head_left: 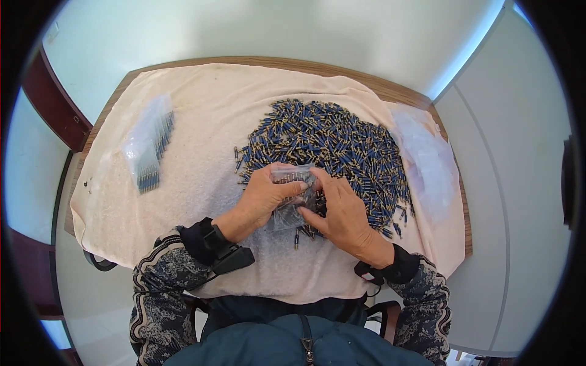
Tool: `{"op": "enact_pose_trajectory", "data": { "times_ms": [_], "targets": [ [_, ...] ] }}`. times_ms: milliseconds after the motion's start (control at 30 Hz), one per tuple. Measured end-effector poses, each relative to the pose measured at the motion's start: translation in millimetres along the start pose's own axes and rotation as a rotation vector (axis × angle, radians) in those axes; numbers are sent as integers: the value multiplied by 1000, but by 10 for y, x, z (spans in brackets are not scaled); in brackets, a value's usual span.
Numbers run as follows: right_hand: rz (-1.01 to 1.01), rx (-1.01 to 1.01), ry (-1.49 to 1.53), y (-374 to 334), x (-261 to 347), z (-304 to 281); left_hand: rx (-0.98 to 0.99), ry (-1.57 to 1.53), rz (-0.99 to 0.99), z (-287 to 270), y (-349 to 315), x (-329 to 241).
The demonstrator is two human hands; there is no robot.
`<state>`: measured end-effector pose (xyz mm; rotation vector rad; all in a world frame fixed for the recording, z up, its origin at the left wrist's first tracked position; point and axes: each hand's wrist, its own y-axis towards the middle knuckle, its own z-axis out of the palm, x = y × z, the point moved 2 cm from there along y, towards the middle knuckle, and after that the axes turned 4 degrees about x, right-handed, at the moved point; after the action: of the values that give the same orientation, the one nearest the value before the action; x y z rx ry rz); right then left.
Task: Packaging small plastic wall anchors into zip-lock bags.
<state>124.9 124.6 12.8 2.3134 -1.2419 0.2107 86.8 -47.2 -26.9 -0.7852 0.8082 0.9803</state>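
A small clear plastic bag (285, 218) is between my hands, over the near edge of the pile. My left hand (261, 196) grips its left side, thumb across the front. On the other side, my right hand (343, 213) has its fingers and thumb closed around the bag's right edge. Several small metal-tipped pieces show through the plastic near the top; their exact number is hidden by my fingers. Beneath and beyond lies a large heap of small dark-blue, gold-ended cylindrical parts (317, 131), which look like plug connectors. One loose part (296, 239) lies just below the bag.
Filled clear bags (139, 149) with rows of the same parts lie overlapping at the left. A stack of flat clear bags (427, 161) rests at the right. A cream towel (201, 110) covers the wooden-edged table (403, 91); a pale wall stands behind.
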Motion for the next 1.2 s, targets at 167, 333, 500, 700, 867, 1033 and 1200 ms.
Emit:
{"op": "enact_pose_trajectory", "data": {
  "times_ms": [167, 333, 500, 700, 867, 1033, 1200],
  "targets": [
    [60, 6, 77, 0, -45, -2, 21, 13, 25, 0, 23, -2],
    [33, -23, 44, -22, -81, 9, 26, 5, 14, 6, 14, 11],
    [-33, -92, 68, -30, -92, 9, 33, 17, 7, 8, 12, 2],
    [26, -130, 109, -45, -100, -2, 48, 13, 0, 30, 25, -13],
    [295, -64, 335, -65, -98, -24, 71, 25, 15, 40, 19, -8],
    [333, 7, 397, -63, -144, -7, 95, 4, -10, 37, 6, 5],
    [441, 87, 560, -121, -117, -92, 139, 67, -10, 70, -18, 35]
  ]
}}
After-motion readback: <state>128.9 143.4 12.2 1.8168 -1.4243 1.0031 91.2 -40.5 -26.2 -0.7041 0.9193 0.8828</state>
